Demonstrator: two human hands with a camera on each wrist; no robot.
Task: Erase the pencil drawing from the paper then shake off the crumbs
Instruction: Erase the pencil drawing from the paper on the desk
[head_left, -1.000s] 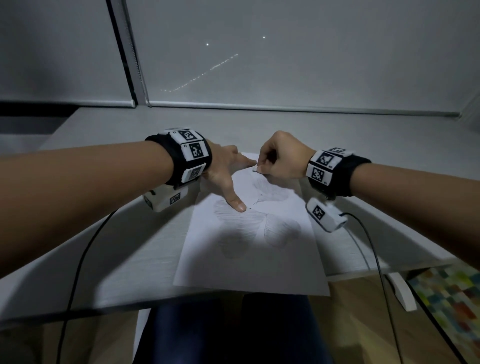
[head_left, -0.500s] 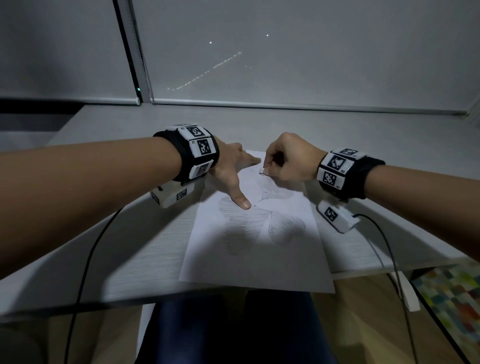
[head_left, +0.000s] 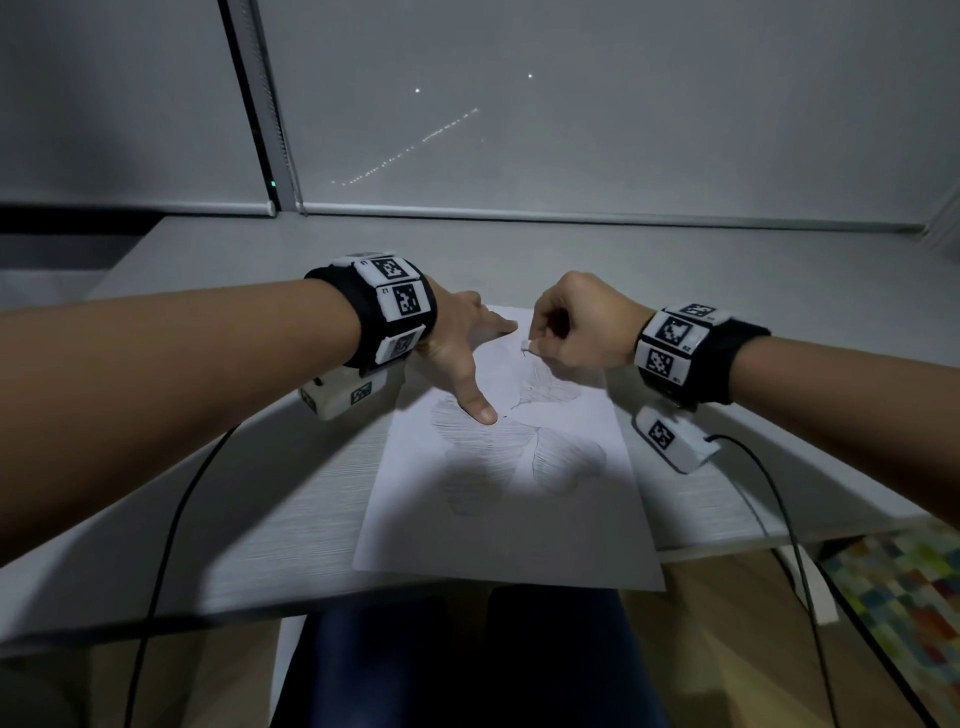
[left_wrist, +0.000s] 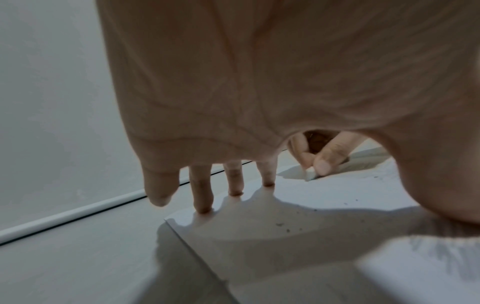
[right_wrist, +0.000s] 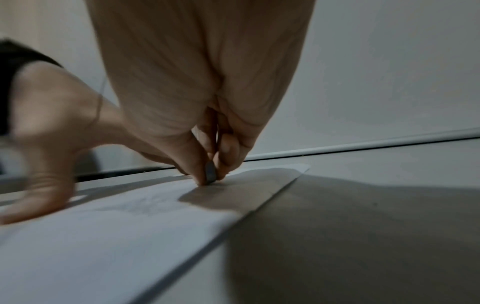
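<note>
A white sheet of paper (head_left: 509, 519) lies on the grey desk (head_left: 234, 519), with a pencil drawing (head_left: 519, 441) of hatched leaf shapes across its middle. My left hand (head_left: 467, 358) is spread flat on the sheet's far left part, thumb pointing toward me, fingertips (left_wrist: 205, 207) pressing near the far edge. My right hand (head_left: 576, 327) pinches a small eraser (head_left: 525, 347) between thumb and fingers and holds its tip on the paper at the drawing's far end. The eraser (right_wrist: 210, 172) meets the sheet in the right wrist view. Dark crumbs (left_wrist: 285, 226) dot the paper.
A window blind (head_left: 571, 104) with its bottom rail (head_left: 623, 221) closes off the back of the desk. Black cables (head_left: 171, 519) run from both wrists over the desk's near edge. My legs (head_left: 467, 660) are under the desk, and a colourful mat (head_left: 904, 597) lies on the floor at right.
The right hand with the eraser has shifted slightly on the far part of the drawing. The left hand stays pressed on the paper.
</note>
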